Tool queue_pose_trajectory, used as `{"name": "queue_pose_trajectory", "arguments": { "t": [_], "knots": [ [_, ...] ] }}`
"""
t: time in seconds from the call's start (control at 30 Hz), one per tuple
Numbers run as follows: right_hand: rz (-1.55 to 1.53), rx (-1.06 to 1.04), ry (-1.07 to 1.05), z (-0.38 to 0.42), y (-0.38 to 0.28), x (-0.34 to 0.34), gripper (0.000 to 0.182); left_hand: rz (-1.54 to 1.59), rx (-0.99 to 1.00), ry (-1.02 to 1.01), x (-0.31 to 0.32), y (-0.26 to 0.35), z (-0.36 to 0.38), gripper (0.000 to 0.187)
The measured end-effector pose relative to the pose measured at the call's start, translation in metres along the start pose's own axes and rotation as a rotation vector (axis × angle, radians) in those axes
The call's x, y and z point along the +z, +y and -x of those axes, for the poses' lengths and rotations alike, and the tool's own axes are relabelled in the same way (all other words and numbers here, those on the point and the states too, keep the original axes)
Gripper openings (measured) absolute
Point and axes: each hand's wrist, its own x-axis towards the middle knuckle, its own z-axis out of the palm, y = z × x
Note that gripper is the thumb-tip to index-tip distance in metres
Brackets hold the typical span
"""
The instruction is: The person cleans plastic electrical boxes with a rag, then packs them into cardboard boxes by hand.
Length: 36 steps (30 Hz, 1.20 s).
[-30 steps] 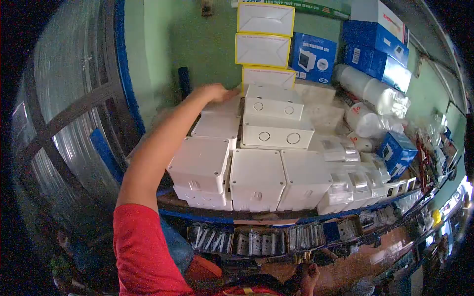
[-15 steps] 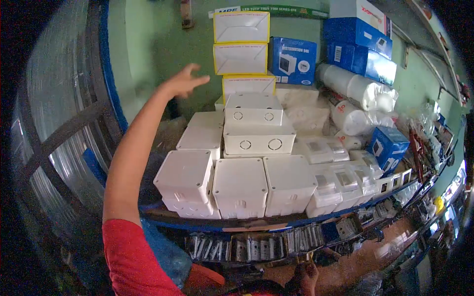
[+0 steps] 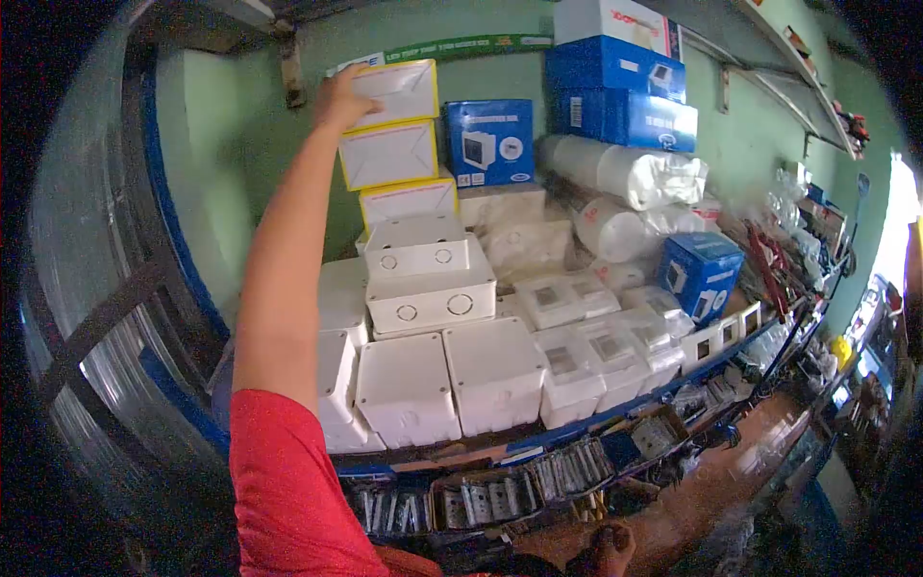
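My left hand point(image 3: 344, 100) is at the left end of the top white-and-yellow box point(image 3: 399, 94), with the fingers over its upper corner and the thumb on its front. Two similar boxes, a middle one point(image 3: 388, 156) and a lower one point(image 3: 411, 200), are stacked beneath it. White junction boxes point(image 3: 431, 296) stand in front of that stack. Low at the bottom edge is my right hand point(image 3: 612, 548), its fingers curled; whatever it may hold is too dark to make out.
A blue distribution box point(image 3: 490, 142) stands right of the stack. Plastic-wrapped rolls point(image 3: 625, 175) and blue cartons point(image 3: 615, 91) lie farther right. Below the shelf edge point(image 3: 519, 447) are trays of metal parts point(image 3: 486, 500). A metal frame point(image 3: 106, 327) stands at the left.
My left hand has moved from open air beside the stack onto the top box, and its fingers have closed on the corner. The view has turned to the right.
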Motion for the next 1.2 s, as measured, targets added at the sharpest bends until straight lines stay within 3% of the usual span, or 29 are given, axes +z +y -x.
{"name": "queue_pose_trajectory", "arguments": {
  "t": [0.13, 0.27, 0.37, 0.47, 0.57, 0.67, 0.87, 0.97, 1.07, 1.13, 1.2],
  "knots": [
    [0.080, 0.094, 0.113, 0.003, -0.006, -0.019, 0.006, 0.177, 0.044, 0.084, -0.009, -0.004, 0.001, 0.075],
    [0.019, 0.116, 0.057, -0.002, -0.008, -0.032, 0.007, 0.256, 0.043, 0.050, -0.019, -0.001, 0.005, 0.074],
    [0.157, 0.223, 0.074, 0.001, -0.042, -0.020, 0.011, 0.216, 0.078, 0.005, -0.035, 0.019, 0.016, 0.075],
    [0.021, 0.084, 0.103, -0.004, -0.002, -0.033, 0.014, 0.285, 0.102, -0.001, -0.050, 0.030, 0.024, 0.075],
    [-0.057, 0.102, 0.014, -0.006, 0.019, -0.050, 0.015, 0.295, 0.044, -0.004, -0.070, 0.038, 0.031, 0.074],
    [0.088, 0.075, 0.036, -0.014, 0.023, -0.057, 0.016, 0.289, 0.074, 0.003, -0.088, 0.041, 0.032, 0.072],
    [-0.029, 0.111, -0.174, -0.027, -0.046, -0.035, 0.015, 0.270, 0.150, -0.014, -0.135, 0.086, 0.059, 0.069],
    [-0.042, 0.323, -0.073, -0.027, -0.034, -0.033, 0.014, 0.203, 0.178, 0.068, -0.146, 0.125, 0.085, 0.068],
    [-0.102, 0.212, -0.186, -0.037, -0.020, -0.053, 0.013, 0.297, 0.178, 0.113, -0.150, 0.170, 0.119, 0.067],
    [-0.065, 0.218, -0.252, -0.053, -0.024, -0.064, 0.017, 0.464, 0.107, 0.101, -0.152, 0.207, 0.145, 0.067],
    [0.002, 0.239, -0.333, -0.066, -0.043, -0.072, 0.017, 0.415, 0.136, 0.157, -0.149, 0.238, 0.178, 0.066]
  ]
}}
